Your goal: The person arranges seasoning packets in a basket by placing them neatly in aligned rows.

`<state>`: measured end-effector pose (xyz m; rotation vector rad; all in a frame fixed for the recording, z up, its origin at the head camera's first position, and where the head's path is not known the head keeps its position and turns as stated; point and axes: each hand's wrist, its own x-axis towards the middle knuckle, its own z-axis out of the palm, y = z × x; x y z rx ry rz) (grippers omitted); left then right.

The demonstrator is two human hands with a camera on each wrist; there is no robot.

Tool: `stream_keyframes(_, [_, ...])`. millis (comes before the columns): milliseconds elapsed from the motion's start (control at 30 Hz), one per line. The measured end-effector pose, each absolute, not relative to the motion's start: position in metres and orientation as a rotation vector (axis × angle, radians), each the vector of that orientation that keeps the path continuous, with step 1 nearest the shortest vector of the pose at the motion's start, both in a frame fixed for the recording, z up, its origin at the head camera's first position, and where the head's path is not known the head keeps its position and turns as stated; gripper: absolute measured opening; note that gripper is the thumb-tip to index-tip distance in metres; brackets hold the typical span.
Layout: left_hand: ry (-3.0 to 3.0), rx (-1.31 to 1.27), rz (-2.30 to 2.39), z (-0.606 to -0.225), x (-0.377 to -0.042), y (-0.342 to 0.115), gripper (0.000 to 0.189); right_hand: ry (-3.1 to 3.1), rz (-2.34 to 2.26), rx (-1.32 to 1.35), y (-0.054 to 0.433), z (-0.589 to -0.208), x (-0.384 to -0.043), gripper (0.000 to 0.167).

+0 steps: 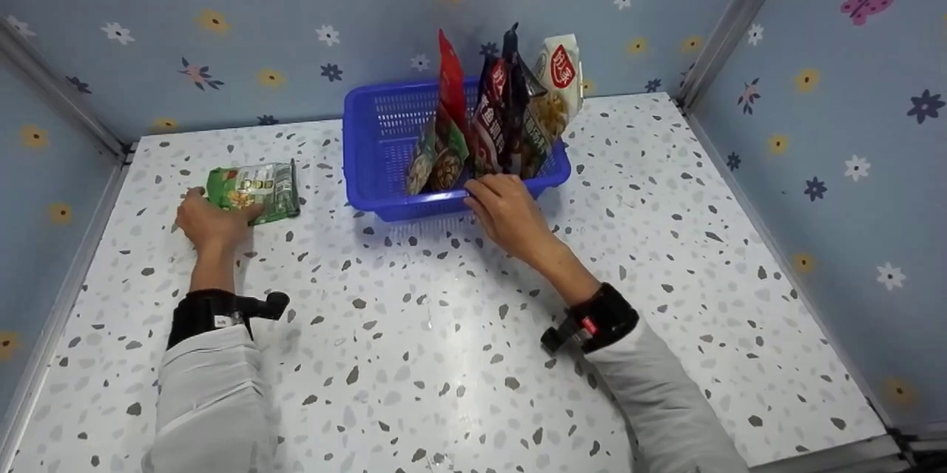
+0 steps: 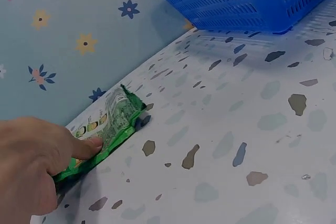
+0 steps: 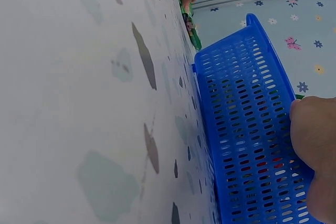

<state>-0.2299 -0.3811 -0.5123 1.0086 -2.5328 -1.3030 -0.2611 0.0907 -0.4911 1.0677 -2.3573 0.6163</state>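
Observation:
On the left of the table lies a green food packet (image 1: 266, 188) with a silvery back section. My left hand (image 1: 214, 220) grips its left end, fingers at the far-left edge and thumb across the near side; the left wrist view shows the thumb (image 2: 88, 148) on the packet's printed face. A blue plastic basket (image 1: 370, 203) with slotted walls stands at the back. My right hand (image 1: 510, 214) holds its near rim, right of the middle. In the right wrist view that hand (image 3: 317, 150) lies at the basket's upper edge, its fingers partly out of frame.
Upright in the basket are a red-topped packet (image 1: 451, 88), dark packets (image 1: 492, 114) and a white packet (image 1: 560, 77) with a red logo. The speckled table (image 1: 414, 354) is bounded by flowered blue panels (image 1: 244, 29) at the back and sides.

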Motion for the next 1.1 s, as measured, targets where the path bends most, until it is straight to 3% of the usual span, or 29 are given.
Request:
stream_keyframes(533, [-2.027,1.183,-1.891,-0.509,-0.221,-0.389,0.083,-2.336,0.609,1.081,0.088,-0.492,-0.261,0.029])
stream_keyframes(767, [-1.975,1.028,-1.929,-0.51,-0.215,-0.384,0.068,-2.342,0.609,1.081,0.088,-0.492,-0.261,0.029])
stream_keyframes(1100, [-2.293,0.673,-1.503,-0.497,-0.191,-0.374,0.049,-2.363,0.623,1.065,0.09,-0.491,-0.26,0.029])
